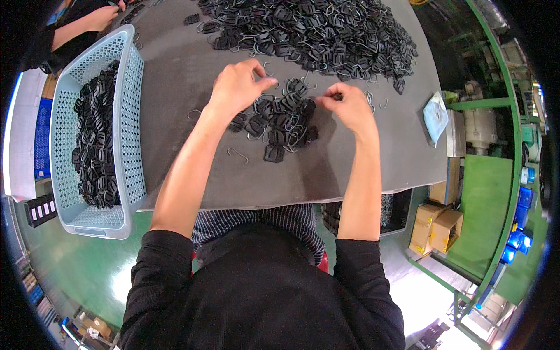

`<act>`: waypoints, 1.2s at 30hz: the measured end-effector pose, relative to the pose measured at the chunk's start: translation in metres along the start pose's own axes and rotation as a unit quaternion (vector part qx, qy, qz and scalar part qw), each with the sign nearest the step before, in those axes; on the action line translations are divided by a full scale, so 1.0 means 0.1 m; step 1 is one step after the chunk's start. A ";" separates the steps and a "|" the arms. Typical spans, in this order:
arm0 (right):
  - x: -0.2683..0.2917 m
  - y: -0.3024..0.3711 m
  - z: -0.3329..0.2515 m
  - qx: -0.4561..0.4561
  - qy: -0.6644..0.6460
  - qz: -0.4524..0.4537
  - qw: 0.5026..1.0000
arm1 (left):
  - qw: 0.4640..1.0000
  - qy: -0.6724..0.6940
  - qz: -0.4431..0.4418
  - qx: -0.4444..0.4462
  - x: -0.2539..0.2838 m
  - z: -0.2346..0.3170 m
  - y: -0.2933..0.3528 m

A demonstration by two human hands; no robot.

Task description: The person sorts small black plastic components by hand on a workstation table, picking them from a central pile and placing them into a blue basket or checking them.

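Note:
Over the middle of the table, my left hand (238,86) reaches in with thumb and forefinger apart, and nothing shows between them. A wire hook lies just beyond its fingertips. My right hand (352,106) is closed, pinching a small black plastic buckle (338,97), mostly hidden by the fingers. Between the hands lies a small heap of black plastic buckles (276,137), several with silvery wire hooks attached. A loose S-shaped wire hook (238,155) rests in front of it. Beyond my hands spreads a large pile of similar hooked buckles (326,38).
Left of the table stands a light blue perforated basket (133,140) partly filled with black buckles. Another person's hand (104,17) works at the far left. A pale blue packet (435,118) lies at the right table edge. Cardboard boxes (445,228) and a green metal frame (506,105) stand beyond.

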State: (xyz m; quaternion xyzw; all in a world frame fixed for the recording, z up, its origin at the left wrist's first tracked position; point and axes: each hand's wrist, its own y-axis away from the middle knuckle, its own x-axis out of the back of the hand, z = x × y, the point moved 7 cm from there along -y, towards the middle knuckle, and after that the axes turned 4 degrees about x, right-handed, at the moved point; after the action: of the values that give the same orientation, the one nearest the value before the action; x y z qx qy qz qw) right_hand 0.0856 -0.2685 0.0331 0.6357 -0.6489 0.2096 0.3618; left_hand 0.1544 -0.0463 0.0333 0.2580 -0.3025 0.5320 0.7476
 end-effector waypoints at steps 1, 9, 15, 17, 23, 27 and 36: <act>-0.10 0.02 0.01 -0.003 0.043 -0.003 0.999 | 0.999 -0.038 -0.004 -0.012 -0.02 0.03 0.08; -0.03 -0.02 -0.03 0.014 0.061 0.106 0.992 | 0.998 -0.056 0.043 -0.005 -0.04 -0.04 0.08; 0.29 0.04 0.03 0.016 -0.039 0.125 0.991 | 0.998 0.052 0.021 -0.002 0.23 -0.13 0.01; 0.25 0.07 0.13 -0.006 -0.179 0.071 0.981 | 1.000 0.003 0.010 0.027 0.18 -0.07 0.01; 0.10 0.20 0.10 -0.017 -0.656 0.042 0.753 | 0.988 -0.121 0.083 -0.040 -0.31 0.06 -0.30; -0.11 -0.07 0.23 -0.036 -0.453 -0.012 0.891 | 0.984 0.153 -0.047 -0.077 -0.15 0.03 -0.36; -0.22 -0.53 -0.18 0.043 0.094 -0.006 0.995 | 0.857 0.491 -0.128 0.087 0.31 -0.46 0.13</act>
State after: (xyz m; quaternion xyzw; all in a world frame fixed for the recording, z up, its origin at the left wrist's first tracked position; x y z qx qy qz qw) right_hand 0.1397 -0.2464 0.0187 0.6318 -0.5988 0.2939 0.3948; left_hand 0.1577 0.0104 0.0249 0.0641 0.1870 0.5136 0.8349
